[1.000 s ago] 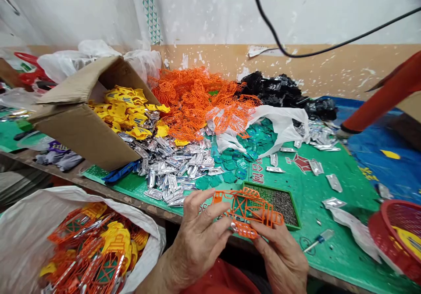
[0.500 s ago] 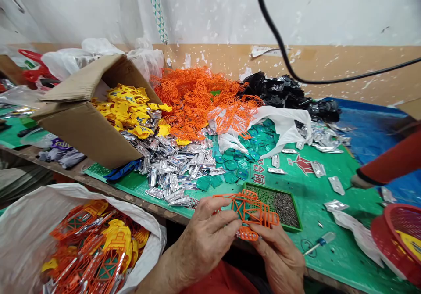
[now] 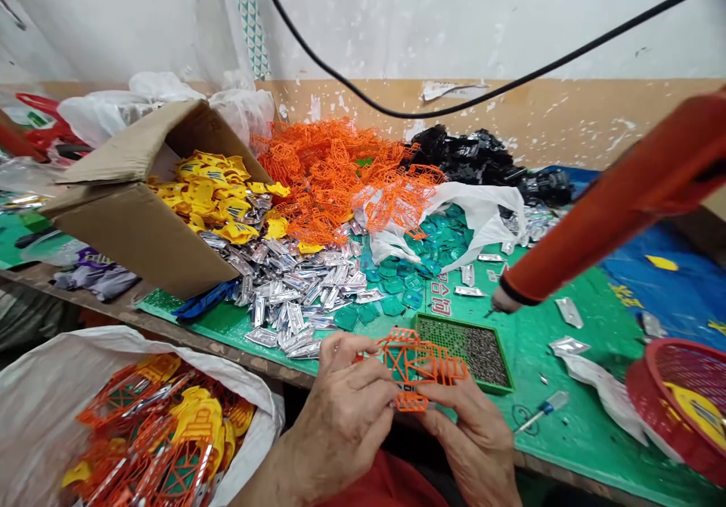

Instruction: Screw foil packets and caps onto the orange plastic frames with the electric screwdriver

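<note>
We see green-topped workbench (image 3: 567,356) against stained wall (image 3: 567,113). Left hand (image 3: 340,424) and right hand (image 3: 465,439) raised at bench edge, fingers (image 3: 363,374) pinching orange plastic lattice piece (image 3: 420,363), just beside green tray of dark beads (image 3: 465,352). Red characters (image 3: 441,297) on bench, unreadable.

The only view comes from a camera worn on the person's head, looking forward and down across a long green-topped counter (image 3: 572,363) toward the stained wall (image 3: 567,110) behind it. The left hand (image 3: 340,424) and right hand (image 3: 470,446) are nearest the lens, at the bottom edge of the frame, with a white sack (image 3: 45,424) close by at lower left. The wall lies farthest off, and the frame runs across a long stretch of the counter.
</note>
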A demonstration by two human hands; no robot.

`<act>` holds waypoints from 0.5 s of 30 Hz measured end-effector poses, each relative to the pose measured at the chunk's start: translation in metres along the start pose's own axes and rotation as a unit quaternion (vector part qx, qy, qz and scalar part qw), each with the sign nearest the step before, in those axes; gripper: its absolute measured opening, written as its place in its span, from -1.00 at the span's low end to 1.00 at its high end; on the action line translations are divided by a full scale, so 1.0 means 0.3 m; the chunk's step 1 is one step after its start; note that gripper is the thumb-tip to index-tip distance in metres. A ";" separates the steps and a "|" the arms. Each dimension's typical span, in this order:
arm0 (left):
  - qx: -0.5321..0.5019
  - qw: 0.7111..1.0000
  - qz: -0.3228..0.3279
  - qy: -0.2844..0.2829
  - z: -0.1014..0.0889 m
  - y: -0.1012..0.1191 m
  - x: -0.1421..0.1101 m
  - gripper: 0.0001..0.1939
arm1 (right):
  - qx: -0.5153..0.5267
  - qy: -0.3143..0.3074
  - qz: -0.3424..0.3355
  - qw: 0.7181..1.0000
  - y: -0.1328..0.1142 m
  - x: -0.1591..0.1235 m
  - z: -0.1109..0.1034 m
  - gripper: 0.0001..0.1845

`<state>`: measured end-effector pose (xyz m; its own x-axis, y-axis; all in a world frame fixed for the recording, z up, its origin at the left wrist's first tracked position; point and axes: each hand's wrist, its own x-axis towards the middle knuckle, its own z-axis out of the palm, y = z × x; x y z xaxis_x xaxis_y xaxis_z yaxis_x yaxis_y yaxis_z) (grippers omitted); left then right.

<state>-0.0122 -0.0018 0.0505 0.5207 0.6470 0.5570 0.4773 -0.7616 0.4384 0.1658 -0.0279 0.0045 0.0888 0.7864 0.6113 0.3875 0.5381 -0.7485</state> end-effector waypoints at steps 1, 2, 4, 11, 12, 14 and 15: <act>0.007 1.000 -0.013 -0.019 -0.007 0.004 -0.001 -0.83 | 0.009 -0.017 -0.006 1.000 -0.007 0.012 -0.002 -0.94; 0.011 0.999 -0.024 -0.038 -0.012 0.007 -0.004 -0.82 | 0.020 -0.036 -0.013 0.999 -0.015 0.023 -0.006 -0.93; -0.007 0.996 -0.048 -0.077 -0.016 0.011 -0.015 -0.83 | 0.046 -0.086 -0.016 0.995 -0.029 0.041 -0.015 -0.91; -0.163 0.973 -0.079 -0.142 0.003 0.004 -0.032 -0.81 | 0.083 -0.146 0.052 0.984 -0.053 0.026 0.004 -0.83; -0.187 0.968 -0.097 -0.139 0.005 0.002 -0.025 -0.82 | 0.067 -0.136 0.054 0.987 -0.051 0.018 0.014 -0.83; -0.235 0.949 -0.152 -0.145 0.005 -0.005 -0.007 -0.81 | 0.030 -0.115 0.057 0.991 -0.042 0.007 0.022 -0.79; -0.255 0.936 -0.188 -0.151 0.006 -0.010 0.003 -0.77 | 0.007 -0.097 0.064 0.993 -0.034 0.005 0.012 -0.72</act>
<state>-0.0121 0.0011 0.0485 0.5972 0.7952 0.1047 0.3067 -0.3471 0.8863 0.1588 -0.0310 0.0121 -0.0422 0.8915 0.4510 0.3708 0.4331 -0.8215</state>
